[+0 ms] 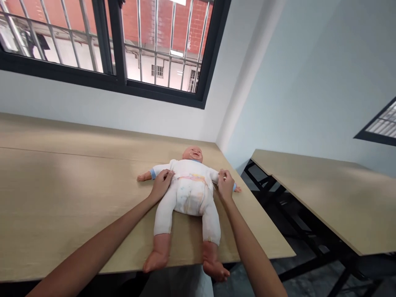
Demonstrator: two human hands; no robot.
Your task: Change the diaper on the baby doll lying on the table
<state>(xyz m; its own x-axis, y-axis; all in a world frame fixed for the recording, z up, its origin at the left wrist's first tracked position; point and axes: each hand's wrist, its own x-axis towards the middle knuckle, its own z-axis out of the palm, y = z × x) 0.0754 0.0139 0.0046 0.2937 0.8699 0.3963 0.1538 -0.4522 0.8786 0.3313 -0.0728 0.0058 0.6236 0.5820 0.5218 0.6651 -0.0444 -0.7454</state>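
Note:
A baby doll (192, 167) lies on its back on the table, head toward the window wall. It wears a white top with blue cuffs, white leggings, and a white printed diaper (189, 198) over the leggings. My left hand (162, 183) is at the doll's waist on the left, fingers closed against the clothing. On the other side, my right hand (226, 184) is curled closed beside the doll's sleeve, with a bit of white at the fingertips. What either hand grips is too small to make out. The doll's bare feet reach past the table's front edge.
The wooden table (77, 198) meets the wall under a barred, dark-framed window (161, 93). To the right, across a gap, stands a second table (328, 185) with black legs. The first table's right edge runs close to my right arm.

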